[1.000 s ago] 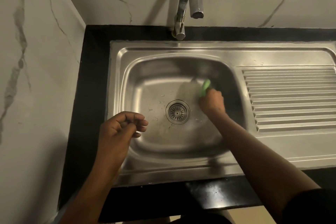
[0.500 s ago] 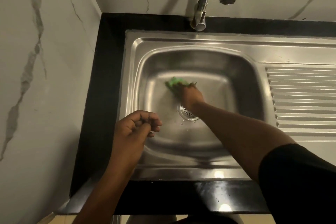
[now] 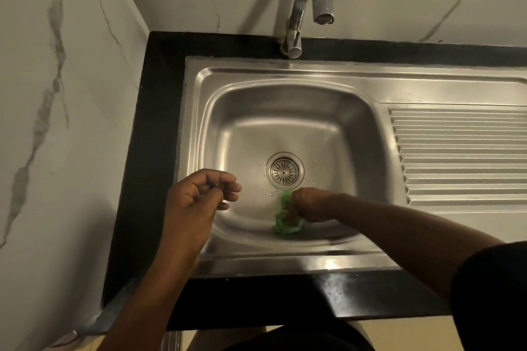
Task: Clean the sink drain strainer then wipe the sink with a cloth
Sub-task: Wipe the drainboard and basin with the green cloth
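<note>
The steel sink [image 3: 353,122] has a round drain strainer [image 3: 284,170] seated in the middle of the basin floor, uncovered. My right hand [image 3: 309,205] grips a crumpled green cloth [image 3: 285,222] and presses it on the basin floor, just in front of the strainer near the front wall. My left hand [image 3: 201,196] hovers over the basin's front left corner, fingers curled into a loose fist with nothing visible in it. Small water drops lie around the strainer.
A chrome tap [image 3: 306,3] arches over the back rim. A ribbed draining board [image 3: 459,155] lies right of the basin. Black counter [image 3: 154,151] frames the sink; marble walls stand at the left and back.
My right hand has swept the green cloth from the back of the basin, past the strainer, to the front. The strainer is uncovered again. The left hand has stayed in place.
</note>
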A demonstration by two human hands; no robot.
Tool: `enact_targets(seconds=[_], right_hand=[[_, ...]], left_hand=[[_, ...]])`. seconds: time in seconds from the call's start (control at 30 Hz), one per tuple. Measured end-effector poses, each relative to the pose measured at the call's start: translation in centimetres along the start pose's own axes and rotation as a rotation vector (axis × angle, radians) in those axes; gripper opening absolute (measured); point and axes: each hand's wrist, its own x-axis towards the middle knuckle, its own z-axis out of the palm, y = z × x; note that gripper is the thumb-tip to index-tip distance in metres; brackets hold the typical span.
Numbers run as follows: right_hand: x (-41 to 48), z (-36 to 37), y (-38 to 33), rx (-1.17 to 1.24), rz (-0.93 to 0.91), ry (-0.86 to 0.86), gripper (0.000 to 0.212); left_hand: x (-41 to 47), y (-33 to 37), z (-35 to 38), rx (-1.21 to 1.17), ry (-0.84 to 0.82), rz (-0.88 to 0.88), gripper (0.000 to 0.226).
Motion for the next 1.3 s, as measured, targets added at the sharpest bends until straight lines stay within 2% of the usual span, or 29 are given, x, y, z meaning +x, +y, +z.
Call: enact_targets(seconds=[0.1, 0.17, 0.2, 0.27, 0.33, 0.37, 0.47, 0.53, 0.7, 0.8, 0.83, 0.93, 1.07, 1.13, 1.17, 1.23, 1.3], right_hand=[[-0.8, -1.7, 1.7, 0.029, 0.186, -0.023, 0.021], [-1.2, -3.5, 2.9, 0.006, 0.224, 0.000, 0.026], [-1.4, -4.6, 3.6, 0.009, 0.228, 0.056, 0.030], [-1.5, -6.3, 5.2, 0.041, 0.226, 0.280, 0.042], [-1.2, -7.7, 6.2, 0.082, 0.251, 0.525, 0.061], [-0.9, -8.2, 6.4, 0.086, 0.287, 0.590, 0.070], [0.0, -7.6, 6.9, 0.132, 0.416, 0.533, 0.081], [0.0, -6.0, 7.1, 0.160, 0.492, 0.428, 0.075], [-0.4, -2.3, 5.0, 0.287, 0.569, 0.378, 0.068], [-0.2, -0.4, 1.5, 0.423, 0.594, 0.348, 0.045], [0.2, 0.1, 0.1, 0.498, 0.589, 0.351, 0.044], [2.4, 1.0, -5.0, 0.625, 0.505, 0.308, 0.052], [4.2, 0.4, -8.0, 0.687, 0.376, 0.236, 0.029], [3.5, -0.3, -6.8, 0.933, 0.326, 0.197, 0.021], [2.9, -0.8, -5.8, 1.085, 0.309, 0.192, 0.028], [1.6, -2.1, -3.5, 1.252, 0.334, 0.301, 0.034], [1.1, -3.8, -0.8, 1.282, 0.502, 0.555, 0.029]], left_hand=[[-0.1, -0.1, -0.2, -0.014, 0.001, 0.000, 0.042], [-0.2, -0.1, -0.3, -0.035, 0.009, -0.003, 0.036], [-0.2, -0.1, -0.4, -0.044, 0.012, -0.003, 0.033], [-0.3, -0.1, -0.3, -0.055, 0.017, -0.007, 0.032], [-0.4, -0.2, -0.2, -0.067, 0.017, -0.013, 0.032], [-0.4, -0.2, -0.1, -0.071, 0.017, -0.014, 0.032], [-0.4, -0.2, -0.2, -0.066, 0.008, -0.015, 0.033], [-0.4, -0.1, -0.3, -0.061, 0.007, -0.015, 0.035], [0.0, 0.2, 0.0, -0.059, 0.009, -0.016, 0.033], [0.1, 0.5, 0.3, -0.069, 0.007, -0.014, 0.031], [0.0, 0.6, 0.5, -0.073, 0.002, -0.015, 0.031], [0.1, 0.9, 1.1, -0.078, -0.011, 0.001, 0.033], [0.2, 0.9, 1.3, -0.050, -0.026, 0.020, 0.035], [0.3, 0.8, 1.1, -0.060, -0.021, 0.021, 0.035], [0.4, 0.7, 1.0, -0.065, -0.016, 0.022, 0.035], [0.4, 0.4, 0.6, -0.060, -0.006, 0.019, 0.035], [0.2, 0.0, 0.3, -0.034, -0.010, 0.010, 0.035]])
